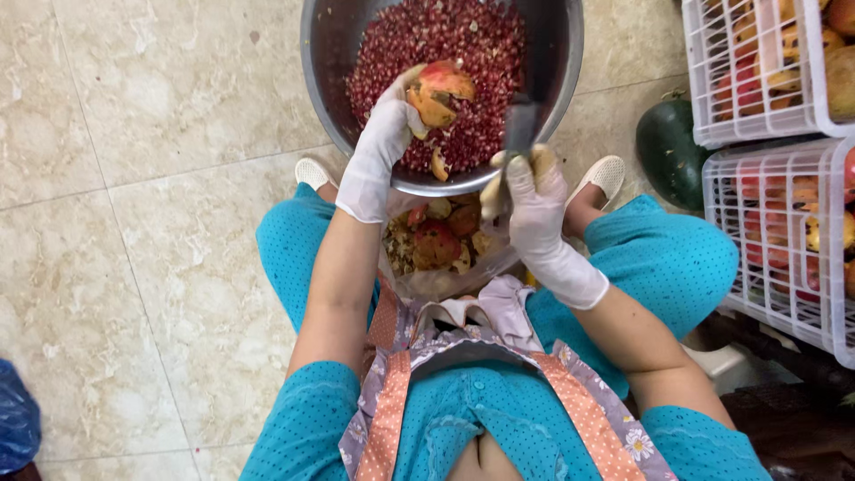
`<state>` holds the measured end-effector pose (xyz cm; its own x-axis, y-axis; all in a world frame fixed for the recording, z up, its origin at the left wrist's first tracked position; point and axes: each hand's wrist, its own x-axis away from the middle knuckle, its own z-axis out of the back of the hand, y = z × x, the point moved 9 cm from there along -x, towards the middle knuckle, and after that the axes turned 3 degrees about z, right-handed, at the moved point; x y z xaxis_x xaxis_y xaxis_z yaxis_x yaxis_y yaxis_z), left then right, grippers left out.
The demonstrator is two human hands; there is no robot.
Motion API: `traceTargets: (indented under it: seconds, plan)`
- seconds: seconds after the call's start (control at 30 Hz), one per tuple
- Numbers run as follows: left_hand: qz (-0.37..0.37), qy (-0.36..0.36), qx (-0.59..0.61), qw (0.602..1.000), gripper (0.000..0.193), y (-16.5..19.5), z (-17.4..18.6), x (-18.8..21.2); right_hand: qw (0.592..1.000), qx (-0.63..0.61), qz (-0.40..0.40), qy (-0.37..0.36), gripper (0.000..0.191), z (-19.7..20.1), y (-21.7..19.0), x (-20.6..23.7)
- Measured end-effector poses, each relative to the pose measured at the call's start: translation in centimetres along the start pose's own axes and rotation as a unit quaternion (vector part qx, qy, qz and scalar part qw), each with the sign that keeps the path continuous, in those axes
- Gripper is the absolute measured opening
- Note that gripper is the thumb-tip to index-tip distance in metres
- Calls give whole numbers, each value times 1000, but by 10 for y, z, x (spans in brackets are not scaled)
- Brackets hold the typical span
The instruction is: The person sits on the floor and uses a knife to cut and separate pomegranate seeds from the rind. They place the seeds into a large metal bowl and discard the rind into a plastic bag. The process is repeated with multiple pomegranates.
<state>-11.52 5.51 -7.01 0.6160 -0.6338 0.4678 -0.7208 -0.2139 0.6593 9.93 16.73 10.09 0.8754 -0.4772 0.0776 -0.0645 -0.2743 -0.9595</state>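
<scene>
My left hand (385, 134), in a white glove, holds a broken pomegranate piece (438, 91) over a steel bowl (322, 62) full of red pomegranate seeds (463, 44). My right hand (534, 191), also gloved, grips a knife (519, 129) whose blade points up over the bowl's near rim. Below the bowl, between my knees, a clear plastic bag (445, 281) holds pomegranate peels (436, 240).
Two white plastic crates (757, 116) of fruit stand at the right, with a dark green melon (670, 151) beside them. The floor is beige tile (160, 223). A blue bag (18, 423) lies at the lower left. My feet in white shoes (606, 174) flank the bowl.
</scene>
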Motion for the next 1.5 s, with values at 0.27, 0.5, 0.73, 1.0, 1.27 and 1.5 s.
traceTargets:
  seconds: [0.27, 0.5, 0.73, 1.0, 1.27, 1.5]
  plan:
    - [-70, -1, 1, 998, 104, 12, 1, 4, 999, 1, -45, -26, 28, -7, 5, 5]
    - [-56, -3, 38, 998, 110, 20, -21, 24, 989, 1, -147, -28, 25, 6, 33, -17]
    - [28, -104, 192, 976, 90, 26, -74, 54, 1000, -11, 11, 10, 14, 33, -7, -58]
    - [69, -215, 89, 970, 51, 0, -94, 66, 972, 49, 223, -62, 14, 7, -33, -54]
    - [76, -254, 91, 960, 66, -4, -106, 73, 975, 90, 203, -14, 17, 18, -25, -58]
    - [43, -242, 51, 968, 74, 8, -107, 73, 980, 108, 164, 15, 15, 32, -26, -53]
